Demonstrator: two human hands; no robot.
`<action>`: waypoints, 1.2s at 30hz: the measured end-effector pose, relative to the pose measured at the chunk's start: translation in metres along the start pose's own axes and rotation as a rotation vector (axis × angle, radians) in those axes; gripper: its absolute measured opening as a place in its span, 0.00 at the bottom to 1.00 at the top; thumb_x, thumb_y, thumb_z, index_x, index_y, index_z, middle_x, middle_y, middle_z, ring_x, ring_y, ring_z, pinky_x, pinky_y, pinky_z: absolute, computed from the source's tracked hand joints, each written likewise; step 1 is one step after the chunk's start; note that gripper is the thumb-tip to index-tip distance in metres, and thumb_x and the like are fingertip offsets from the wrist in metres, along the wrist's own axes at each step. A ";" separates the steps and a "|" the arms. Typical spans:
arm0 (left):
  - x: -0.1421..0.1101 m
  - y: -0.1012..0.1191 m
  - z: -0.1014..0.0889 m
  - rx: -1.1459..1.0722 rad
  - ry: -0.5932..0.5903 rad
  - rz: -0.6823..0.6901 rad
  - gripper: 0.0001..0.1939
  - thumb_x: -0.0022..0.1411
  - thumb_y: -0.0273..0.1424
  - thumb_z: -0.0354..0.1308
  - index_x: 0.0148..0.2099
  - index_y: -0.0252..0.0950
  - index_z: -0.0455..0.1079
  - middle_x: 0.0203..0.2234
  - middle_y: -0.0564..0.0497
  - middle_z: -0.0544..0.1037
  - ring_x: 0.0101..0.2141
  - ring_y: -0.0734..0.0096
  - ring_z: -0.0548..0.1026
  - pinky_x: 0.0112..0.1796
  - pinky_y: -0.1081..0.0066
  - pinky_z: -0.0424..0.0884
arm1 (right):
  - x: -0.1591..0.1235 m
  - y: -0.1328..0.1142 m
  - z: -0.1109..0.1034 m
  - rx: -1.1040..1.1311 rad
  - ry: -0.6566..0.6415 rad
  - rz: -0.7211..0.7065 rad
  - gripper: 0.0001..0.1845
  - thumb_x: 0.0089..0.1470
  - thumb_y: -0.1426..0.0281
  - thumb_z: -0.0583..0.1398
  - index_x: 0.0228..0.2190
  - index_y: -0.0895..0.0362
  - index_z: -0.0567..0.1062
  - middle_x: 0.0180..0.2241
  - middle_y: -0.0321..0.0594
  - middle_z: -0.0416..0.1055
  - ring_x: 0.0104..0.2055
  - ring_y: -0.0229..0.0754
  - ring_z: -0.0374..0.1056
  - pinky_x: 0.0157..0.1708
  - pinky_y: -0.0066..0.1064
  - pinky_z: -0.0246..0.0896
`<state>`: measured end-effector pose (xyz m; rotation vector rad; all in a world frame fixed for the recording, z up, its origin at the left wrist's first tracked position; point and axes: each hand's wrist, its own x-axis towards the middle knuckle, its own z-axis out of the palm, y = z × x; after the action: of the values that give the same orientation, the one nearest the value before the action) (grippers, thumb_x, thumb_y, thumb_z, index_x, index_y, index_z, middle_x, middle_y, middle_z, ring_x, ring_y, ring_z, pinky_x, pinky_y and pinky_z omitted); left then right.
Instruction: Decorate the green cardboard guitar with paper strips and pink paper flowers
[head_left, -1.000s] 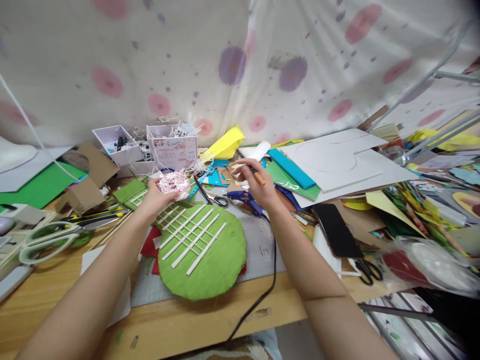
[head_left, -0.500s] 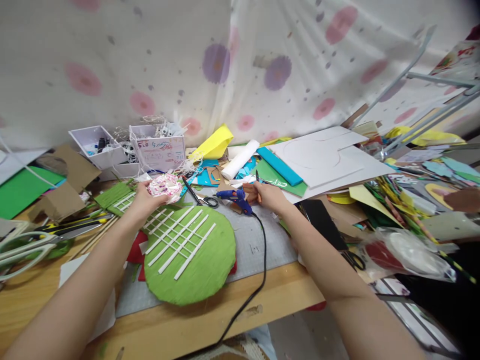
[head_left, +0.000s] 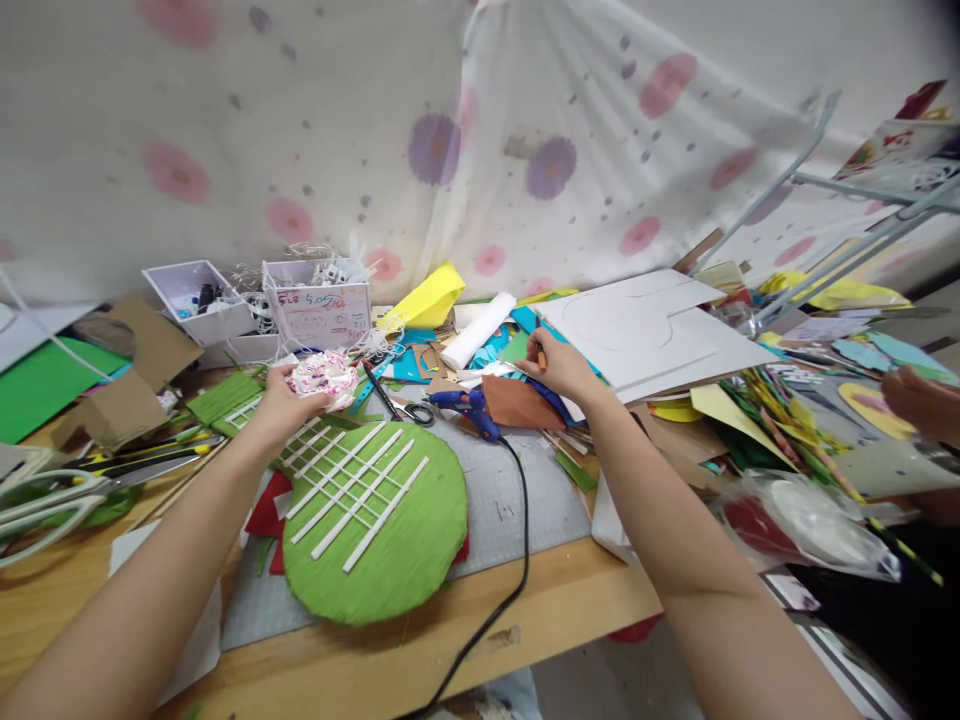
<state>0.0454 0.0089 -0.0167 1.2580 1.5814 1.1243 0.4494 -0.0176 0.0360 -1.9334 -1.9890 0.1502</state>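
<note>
My left hand [head_left: 279, 408] is closed on a crumpled white paper bundle with pink and purple specks [head_left: 326, 378], above the narrow end of a green paper-covered shape [head_left: 405, 570]. White strips [head_left: 360, 480] cross in a lattice on that shape. My right hand [head_left: 561, 368] pinches a slim brown-orange pen-like stick [head_left: 541, 356] over the cluttered middle of the table. Just left of it lies a blue glue gun [head_left: 471, 408] with a black cord, beside a brown paper piece [head_left: 517, 402]. Black-handled scissors [head_left: 417, 412] rest near the gun's nozzle.
White boxes with cables [head_left: 319, 310] stand at the back left. White boards [head_left: 645, 330] lie back right. Large pale-handled scissors [head_left: 52, 510] are at far left. A bagged roll [head_left: 814, 515] sits at right, near another person's hand [head_left: 922, 405]. A grey cutting mat [head_left: 502, 510] covers the front.
My right hand has moved up and right, away from the glue gun, with the stick. The black slab and scissors beside my right forearm no longer show. My left hand stays almost in place.
</note>
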 end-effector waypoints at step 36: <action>0.018 -0.003 -0.009 0.079 0.200 0.134 0.26 0.46 0.29 0.61 0.50 0.39 0.63 0.49 0.44 0.70 0.51 0.60 0.72 0.52 0.57 0.70 | 0.185 -0.009 0.088 -0.476 -0.190 -0.120 0.21 0.58 0.74 0.53 0.51 0.68 0.72 0.55 0.58 0.69 0.57 0.53 0.62 0.54 0.38 0.54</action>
<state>0.0332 0.0245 -0.0177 1.3548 1.7229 1.3183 0.4121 0.1788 -0.0094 -2.1307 -2.4337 -0.1971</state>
